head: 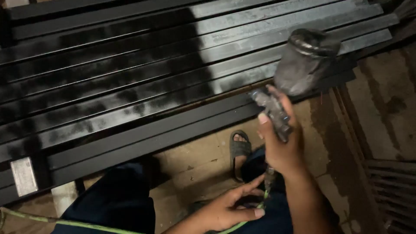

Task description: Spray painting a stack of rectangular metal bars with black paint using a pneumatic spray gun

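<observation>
Now the right hand (pixel 279 147) is closed tight around the handle of a spray gun (pixel 275 113). The gun is grey and dirty with paint. Its round cup (pixel 305 60) sits on top and leans a little to the right, with a dark lid on it. The gun is held up in the air, just in front of a row of long metal bars (pixel 173 82).

The bars lie side by side and run across the whole top of the view. On the left they are black with paint. On the right they are bare grey. In between, the black is patchy. A small grey plate (pixel 24 175) sits on the end of one bar at the lower left.

The left hand (pixel 227 208) is lower down, near the person's lap. Its fingers curl loosely around a thin green hose (pixel 65 222). The hose runs from the left edge, along the bottom, through this hand and up to the bottom of the gun.

The person wears dark blue trousers (pixel 117 199). One foot in a dark sandal (pixel 239 149) rests on the floor (pixel 195 160), just left of the right hand. The floor is brown and stained. At the lower right, beside the floor, there is a ribbed metal piece (pixel 392 190).
</observation>
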